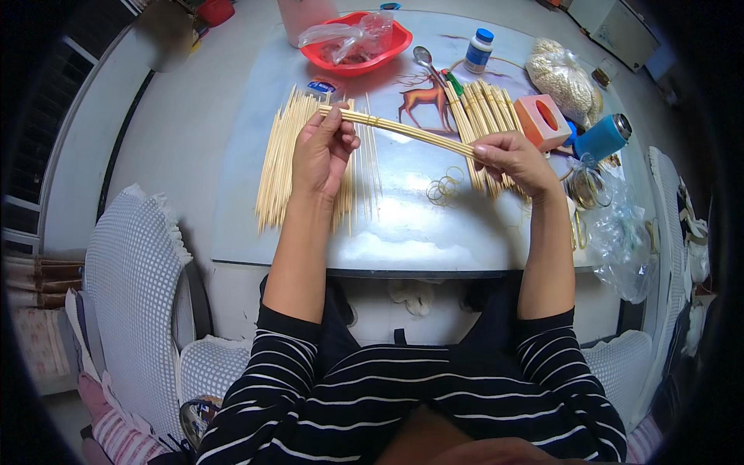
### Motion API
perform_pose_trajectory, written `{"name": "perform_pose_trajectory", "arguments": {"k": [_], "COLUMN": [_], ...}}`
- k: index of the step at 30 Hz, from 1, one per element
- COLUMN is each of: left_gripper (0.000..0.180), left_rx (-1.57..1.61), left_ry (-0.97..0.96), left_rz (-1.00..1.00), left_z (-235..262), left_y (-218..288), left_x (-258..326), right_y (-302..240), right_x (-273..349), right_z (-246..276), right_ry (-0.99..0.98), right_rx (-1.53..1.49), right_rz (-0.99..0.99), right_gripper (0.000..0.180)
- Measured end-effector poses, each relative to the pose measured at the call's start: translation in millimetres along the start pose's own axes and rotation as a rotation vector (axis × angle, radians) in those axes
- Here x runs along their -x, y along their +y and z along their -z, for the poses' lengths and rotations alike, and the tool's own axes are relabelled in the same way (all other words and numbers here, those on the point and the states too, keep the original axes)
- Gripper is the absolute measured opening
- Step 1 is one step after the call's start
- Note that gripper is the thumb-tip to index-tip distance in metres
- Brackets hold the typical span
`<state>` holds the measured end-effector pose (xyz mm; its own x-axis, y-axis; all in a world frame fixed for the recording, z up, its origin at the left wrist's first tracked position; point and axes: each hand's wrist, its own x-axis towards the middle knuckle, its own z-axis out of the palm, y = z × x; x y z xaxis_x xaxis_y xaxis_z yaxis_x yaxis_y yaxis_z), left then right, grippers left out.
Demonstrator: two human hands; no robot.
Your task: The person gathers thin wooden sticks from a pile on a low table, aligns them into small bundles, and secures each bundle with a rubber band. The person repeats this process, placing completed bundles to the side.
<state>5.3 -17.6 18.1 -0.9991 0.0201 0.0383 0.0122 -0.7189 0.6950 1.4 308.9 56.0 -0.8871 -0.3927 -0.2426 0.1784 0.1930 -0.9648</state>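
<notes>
A thin bundle of bamboo skewers (422, 134) is held up over the table, tilted slightly down to the right. Thumb and fingers of my left hand (324, 151) close on its left end, and a rubber band seems to circle it just beyond them. My right hand (515, 161) pinches the other end. Beneath and beside my left hand lies a wide spread of loose skewers (280, 167). Several banded skewer bundles (490, 107) are laid side by side beyond my right hand, which hides part of them. Thin rubber bands (444, 188) form a small heap between my forearms.
At the back of the table (387, 248) sit a red basin (401, 40) with a plastic bag, a spoon (423, 56) and a white bottle (478, 51). On the right are a bag of pale pieces (564, 81), a tissue box (541, 124), a blue flask (603, 138) and clear plastic bags (624, 248).
</notes>
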Motion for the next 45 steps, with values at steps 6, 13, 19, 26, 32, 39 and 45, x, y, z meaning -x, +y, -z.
{"name": "perform_pose_trajectory", "arguments": {"k": [6,13,19,26,32,39,45], "left_gripper": [0.023,0.026,0.037,0.032,0.030,0.030,0.029], "left_rx": [-0.015,-0.124,-0.219,-0.045,0.060,0.094,0.154], "left_ry": [-0.008,-0.027,-0.156,-0.067,-0.098,-0.092,-0.100], "left_rz": [-0.037,-0.010,0.106,0.001,-0.013,-0.047,-0.067], "left_z": [5,-8,-34,-26,-19,-17,-13], "left_y": [1,-11,-41,-43,-36,-29,-23], "left_x": [-3,3,18,12,11,8,4], "right_y": [4,4,12,22,26,30,29], "right_x": [-6,-7,-11,-14,-12,-13,-11], "right_z": [-22,-76,-91,-110,-126,-133,-135], "right_ry": [-0.309,-0.404,-0.417,-0.431,-0.472,-0.516,-0.546], "right_rx": [0.170,0.037,-0.344,-0.280,-0.314,-0.336,-0.336], "right_rz": [0.063,0.000,-0.027,-0.011,-0.012,-0.028,-0.036], "right_gripper": [0.028,0.026,0.023,0.024,0.023,0.022,0.025]}}
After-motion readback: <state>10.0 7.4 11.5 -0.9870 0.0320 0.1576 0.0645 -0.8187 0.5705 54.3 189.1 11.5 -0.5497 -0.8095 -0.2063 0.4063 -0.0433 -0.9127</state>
